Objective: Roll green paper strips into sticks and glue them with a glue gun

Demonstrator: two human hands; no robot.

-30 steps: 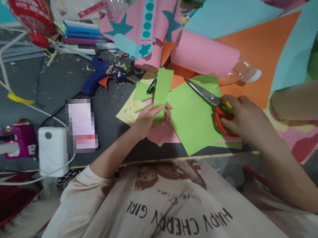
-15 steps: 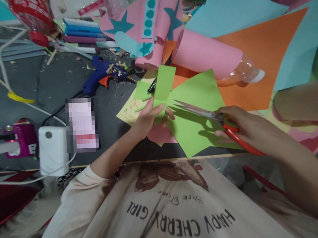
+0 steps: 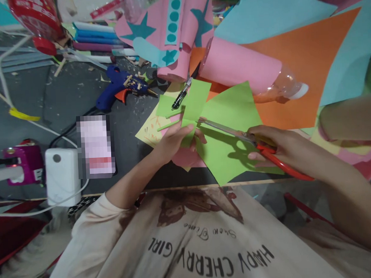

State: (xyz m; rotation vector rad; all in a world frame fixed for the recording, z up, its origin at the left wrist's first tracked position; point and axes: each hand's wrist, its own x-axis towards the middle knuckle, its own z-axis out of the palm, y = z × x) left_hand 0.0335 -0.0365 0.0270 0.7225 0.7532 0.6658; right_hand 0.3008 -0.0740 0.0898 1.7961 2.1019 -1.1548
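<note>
My left hand (image 3: 178,140) pinches a strip of green paper (image 3: 199,98) that stands up between thumb and fingers. My right hand (image 3: 274,145) grips a pair of scissors (image 3: 231,131) with red handles. The blade tips touch or nearly touch the strip's right edge, just above my left thumb, and the blades look closed together. Beneath both hands lies a larger green sheet (image 3: 232,161). A black pen (image 3: 181,96) and thin rolled green paper pieces (image 3: 169,125) lie left of the strip, over a yellow sheet (image 3: 146,130).
A blue glue gun (image 3: 118,86), a phone (image 3: 96,147) and a white power bank (image 3: 62,177) lie at left. Behind the hands are a pink-wrapped bottle (image 3: 242,62), a pink decorated tube (image 3: 173,70) and an orange sheet (image 3: 305,76). Another person's arm (image 3: 350,119) rests at right.
The scissors have moved left to the green strip and their blades have closed. The strip has tilted to the right, showing more of the pen. My left hand has barely moved.
</note>
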